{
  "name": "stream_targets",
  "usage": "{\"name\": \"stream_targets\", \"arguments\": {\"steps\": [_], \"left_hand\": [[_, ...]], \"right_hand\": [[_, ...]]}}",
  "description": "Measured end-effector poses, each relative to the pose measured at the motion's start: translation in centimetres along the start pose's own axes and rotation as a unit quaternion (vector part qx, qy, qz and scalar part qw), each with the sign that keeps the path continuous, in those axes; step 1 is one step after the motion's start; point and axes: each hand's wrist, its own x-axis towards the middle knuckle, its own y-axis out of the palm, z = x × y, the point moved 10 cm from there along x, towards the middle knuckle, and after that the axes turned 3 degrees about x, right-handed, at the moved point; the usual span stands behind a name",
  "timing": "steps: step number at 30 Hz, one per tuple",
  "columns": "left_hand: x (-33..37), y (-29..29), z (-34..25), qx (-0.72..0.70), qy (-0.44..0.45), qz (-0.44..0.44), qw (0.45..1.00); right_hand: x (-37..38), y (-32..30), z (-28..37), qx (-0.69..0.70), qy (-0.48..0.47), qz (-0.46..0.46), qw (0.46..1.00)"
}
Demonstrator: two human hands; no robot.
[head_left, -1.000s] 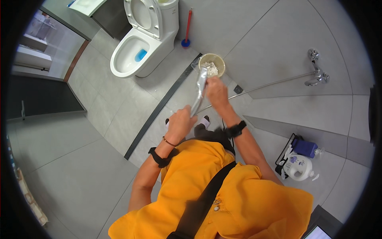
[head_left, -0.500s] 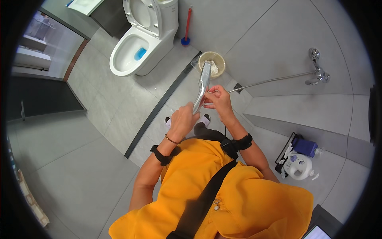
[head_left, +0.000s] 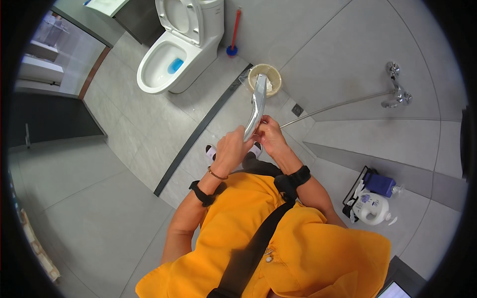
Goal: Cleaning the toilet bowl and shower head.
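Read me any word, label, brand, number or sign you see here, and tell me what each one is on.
No text here is clear enough to quote.
White bottle: dark print beside a purple pattern, too small to read.
Toilet tank: a tiny, faint mark near the top, too small to read.
Screen, lower right: lit, nothing legible.
Shower head: no lettering shows.

The white toilet (head_left: 193,57) stands on the floor (head_left: 134,124) near its wall edge, beside a red-handled brush (head_left: 235,32). A cream bin (head_left: 275,73) occupies the same edge. A white bottle (head_left: 366,201) and a purple bottle (head_left: 380,186) adjoin the ledge (head_left: 377,141).
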Motion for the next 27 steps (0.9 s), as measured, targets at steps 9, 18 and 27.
{"name": "stream_targets", "arguments": {"steps": [9, 18, 27], "left_hand": [[-0.4, -0.2, 0.3, 0.065, 0.0, -0.029, 0.997], [-0.8, 0.4, -0.2, 0.065, 0.015, -0.019, 0.998], [-1.2, 0.0, -0.4, 0.071, 0.013, -0.017, 0.997]], "right_hand": [[-1.4, 3.0, 1.1, 0.133, 0.049, 0.152, 0.978], [-1.5, 1.8, 0.9, -0.053, -0.036, 0.082, 0.995], [-1.6, -1.0, 4.2, -0.063, -0.083, -0.041, 0.994]]}}
